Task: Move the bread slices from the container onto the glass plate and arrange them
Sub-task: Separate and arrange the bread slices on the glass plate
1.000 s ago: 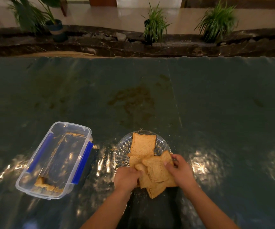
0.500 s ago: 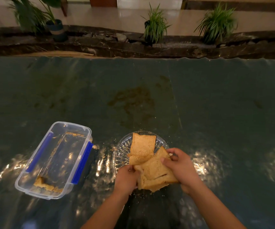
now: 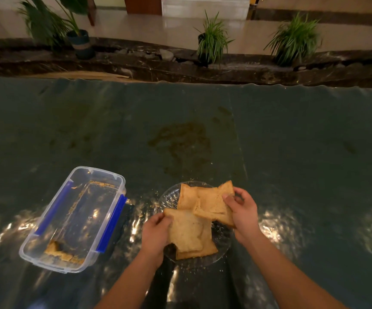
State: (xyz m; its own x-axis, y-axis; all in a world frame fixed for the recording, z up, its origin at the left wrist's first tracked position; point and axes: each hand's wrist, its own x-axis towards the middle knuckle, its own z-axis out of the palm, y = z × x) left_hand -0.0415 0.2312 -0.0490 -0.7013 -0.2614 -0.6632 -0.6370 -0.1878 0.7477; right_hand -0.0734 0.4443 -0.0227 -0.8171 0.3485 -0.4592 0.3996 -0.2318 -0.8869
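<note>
Several brown bread slices (image 3: 188, 233) lie overlapping on the round glass plate (image 3: 169, 198) near the table's front edge. My left hand (image 3: 156, 235) grips the left edge of the near slices. My right hand (image 3: 243, 214) pinches the right edge of a slice (image 3: 211, 205) spread over the plate's far right side. One more slice (image 3: 187, 195) lies flat at the back of the plate. The clear plastic container (image 3: 113, 181) with blue clips stands to the left, holding only a broken piece and crumbs (image 3: 58, 253) at its near end.
A dark green shiny sheet (image 3: 292, 141) covers the table, with a brown stain (image 3: 180, 141) beyond the plate. Crumbs are scattered around the plate. Potted plants (image 3: 211, 41) stand on a dark ledge past the table's far edge.
My right hand has carried its slice up and to the right, from the near pile toward the plate's far right. My left hand stayed on the near slices, which now lie flatter.
</note>
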